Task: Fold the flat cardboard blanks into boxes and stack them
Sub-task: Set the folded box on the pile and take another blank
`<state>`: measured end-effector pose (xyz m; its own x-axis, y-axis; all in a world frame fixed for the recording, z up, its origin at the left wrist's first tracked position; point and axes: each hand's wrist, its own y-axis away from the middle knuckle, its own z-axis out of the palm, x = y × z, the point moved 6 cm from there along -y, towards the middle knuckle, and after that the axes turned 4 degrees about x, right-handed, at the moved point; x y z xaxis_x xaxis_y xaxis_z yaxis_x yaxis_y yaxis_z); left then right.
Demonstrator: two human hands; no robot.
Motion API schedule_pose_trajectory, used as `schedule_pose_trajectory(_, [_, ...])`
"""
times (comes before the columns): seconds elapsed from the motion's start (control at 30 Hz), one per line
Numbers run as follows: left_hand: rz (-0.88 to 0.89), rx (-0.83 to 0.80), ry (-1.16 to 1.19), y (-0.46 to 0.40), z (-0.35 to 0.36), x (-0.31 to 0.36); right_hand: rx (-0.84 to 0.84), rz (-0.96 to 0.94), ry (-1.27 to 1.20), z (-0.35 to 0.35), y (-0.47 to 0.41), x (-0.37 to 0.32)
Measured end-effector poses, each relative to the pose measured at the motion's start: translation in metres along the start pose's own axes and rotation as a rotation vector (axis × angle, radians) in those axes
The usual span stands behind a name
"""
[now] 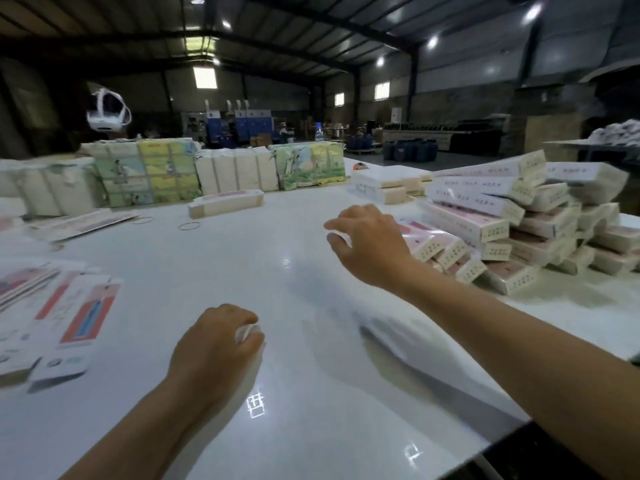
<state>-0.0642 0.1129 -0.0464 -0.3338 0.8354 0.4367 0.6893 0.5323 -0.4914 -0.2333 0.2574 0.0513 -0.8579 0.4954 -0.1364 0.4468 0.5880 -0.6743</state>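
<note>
A pile of folded white-and-pink boxes point(502, 223) lies at the right of the white table point(277, 265). My right hand point(367, 247) hovers just left of the pile with fingers spread and loosely bent, holding nothing. My left hand point(218, 341) is low over the table's near middle, its fingers curled in. A small white patch shows at its fingertips; I cannot tell what it is. Flat printed blanks point(65, 317) lie spread at the left edge. One folded box point(225, 202) lies alone farther back.
Tied bundles of printed and plain card point(149, 171) line the far side of the table. Rubber bands point(189, 226) lie beyond the hands. Flat white packs point(388, 183) sit behind the pile. The table's front right corner point(519, 420) is close.
</note>
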Motion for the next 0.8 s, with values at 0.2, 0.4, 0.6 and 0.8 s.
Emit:
schedule_pose_trajectory(0.2, [-0.002, -0.063, -0.040, 0.004, -0.002, 0.003, -0.392, -0.100, 0.018, 0.076, 0.049, -0.056])
schedule_pose_trajectory(0.4, [-0.035, -0.138, -0.059, 0.002, 0.001, 0.003, -0.333, -0.080, -0.044, 0.091, 0.059, -0.050])
schedule_pose_trajectory(0.6, [-0.325, -0.127, 0.123, -0.031, -0.050, -0.038, -0.331, -0.091, -0.058, 0.095, 0.058, -0.048])
schedule_pose_trajectory(0.8, [-0.721, -0.193, -0.452, -0.044, -0.120, -0.154, -0.330, -0.078, -0.066, 0.096, 0.058, -0.049])
